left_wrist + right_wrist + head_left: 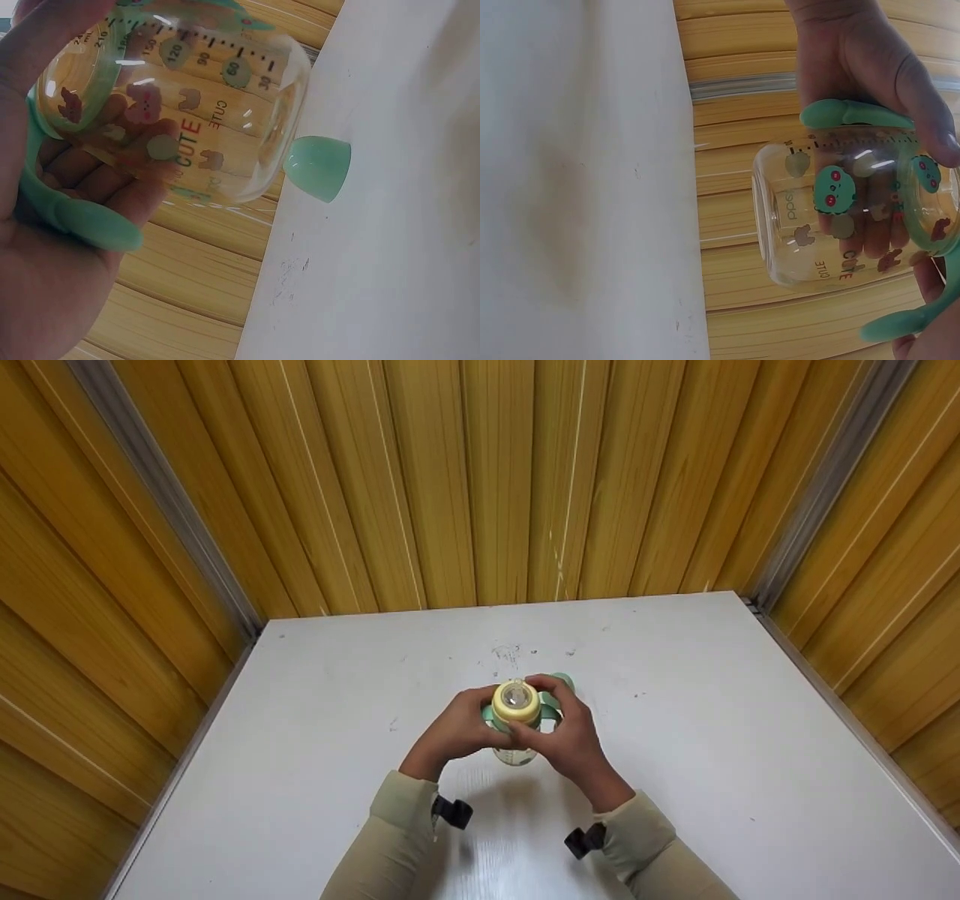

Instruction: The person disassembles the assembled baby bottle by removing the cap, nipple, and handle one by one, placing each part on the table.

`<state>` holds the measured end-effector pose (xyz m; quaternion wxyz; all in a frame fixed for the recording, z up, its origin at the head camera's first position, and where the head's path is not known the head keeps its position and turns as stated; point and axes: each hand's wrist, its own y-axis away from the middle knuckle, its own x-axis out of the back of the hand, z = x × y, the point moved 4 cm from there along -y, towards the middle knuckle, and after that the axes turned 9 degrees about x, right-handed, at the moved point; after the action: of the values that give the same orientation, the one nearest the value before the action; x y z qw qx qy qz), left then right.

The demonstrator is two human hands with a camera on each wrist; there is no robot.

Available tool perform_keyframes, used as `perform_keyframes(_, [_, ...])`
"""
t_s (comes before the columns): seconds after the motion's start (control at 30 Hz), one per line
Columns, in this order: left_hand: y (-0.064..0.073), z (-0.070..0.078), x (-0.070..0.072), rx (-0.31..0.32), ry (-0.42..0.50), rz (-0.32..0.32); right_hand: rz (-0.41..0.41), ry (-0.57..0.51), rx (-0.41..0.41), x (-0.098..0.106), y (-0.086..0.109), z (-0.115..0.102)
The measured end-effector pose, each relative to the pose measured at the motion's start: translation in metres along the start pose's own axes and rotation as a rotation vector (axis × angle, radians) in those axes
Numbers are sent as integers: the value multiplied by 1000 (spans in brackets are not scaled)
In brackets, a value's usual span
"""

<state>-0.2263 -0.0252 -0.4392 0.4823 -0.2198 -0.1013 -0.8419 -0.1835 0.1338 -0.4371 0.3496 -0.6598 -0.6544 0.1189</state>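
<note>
A clear baby bottle (514, 757) with a pale yellow collar (517, 718) and a see-through top is held upright above the table, between both hands. My left hand (461, 727) grips its upper part from the left, fingers behind and thumb in front. From the right, my right hand (568, 735) grips the collar area, its thumb near the left thumb. Two mint-green handles (101, 223) stick out from the bottle's sides. Printed cartoon animals and a measuring scale show on the bottle wall (840, 199). Behind the bottle, a mint-green domed cap (319, 166) stands on the table.
The white table (337, 682) carries dark scuff marks toward its far side. Yellow wood-look panels (495, 480) rise behind it and along both sides, with grey metal posts (817, 480) at the corners. Black straps with small devices (453, 813) sit at both wrists.
</note>
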Motion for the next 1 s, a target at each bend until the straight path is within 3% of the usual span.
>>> perform_keyframes(0.53, [1,0,-1,7,-8,-8,-58,-36,23,2,-1,1])
perform_keyframes(1.0, [0,-2,-2,23,-19,0,-58,-48,26,3,0,3])
